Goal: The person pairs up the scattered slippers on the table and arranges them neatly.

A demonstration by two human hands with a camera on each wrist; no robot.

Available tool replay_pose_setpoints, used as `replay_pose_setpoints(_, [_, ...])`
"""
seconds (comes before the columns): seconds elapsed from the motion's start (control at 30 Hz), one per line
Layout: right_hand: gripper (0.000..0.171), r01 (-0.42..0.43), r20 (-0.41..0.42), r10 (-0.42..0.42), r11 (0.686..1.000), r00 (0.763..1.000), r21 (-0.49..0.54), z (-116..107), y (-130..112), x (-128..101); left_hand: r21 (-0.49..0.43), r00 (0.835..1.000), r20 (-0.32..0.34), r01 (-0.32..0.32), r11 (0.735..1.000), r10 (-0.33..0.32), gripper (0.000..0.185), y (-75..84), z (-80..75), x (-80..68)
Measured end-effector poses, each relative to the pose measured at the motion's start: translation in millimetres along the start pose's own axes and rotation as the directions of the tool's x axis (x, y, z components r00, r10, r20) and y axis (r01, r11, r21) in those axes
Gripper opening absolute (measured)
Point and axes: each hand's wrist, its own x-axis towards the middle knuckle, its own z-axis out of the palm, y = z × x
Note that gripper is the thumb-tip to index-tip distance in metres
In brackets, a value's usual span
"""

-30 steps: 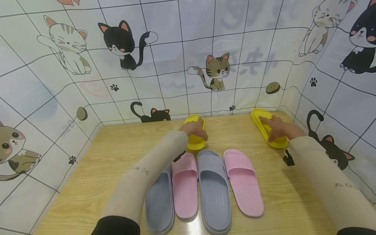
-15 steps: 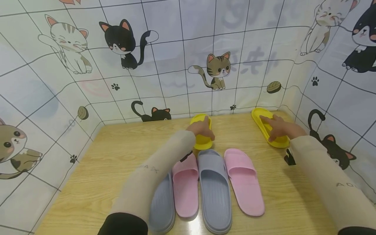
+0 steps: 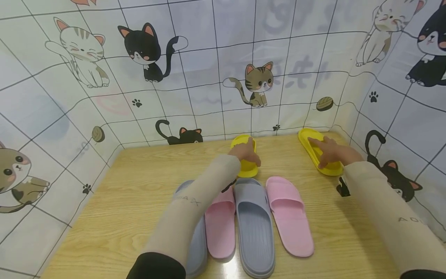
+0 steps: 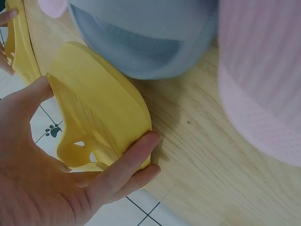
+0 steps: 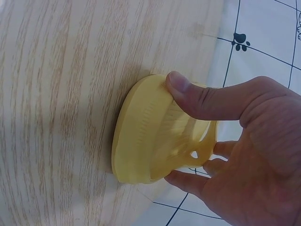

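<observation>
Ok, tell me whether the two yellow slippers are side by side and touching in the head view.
No: the yellow slipper under the left hand lies mid-table, while the other yellow slipper under the right hand lies well apart, near the right wall.

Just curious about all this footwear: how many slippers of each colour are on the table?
Yellow slippers: 2, one under the left hand, one under the right hand
Pink slippers: 2
Grey slippers: 2
Total: 6
</observation>
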Motion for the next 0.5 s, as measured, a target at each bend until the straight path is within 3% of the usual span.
replay_pose_setpoints(0.5, [0.114,-0.011,-0.007,0.011,1.000,1.000,0.001,2,-1,2,-0.045,1.000,0.024,0.006,0.999,-0.005,0.113,17.4,3.2,1.6])
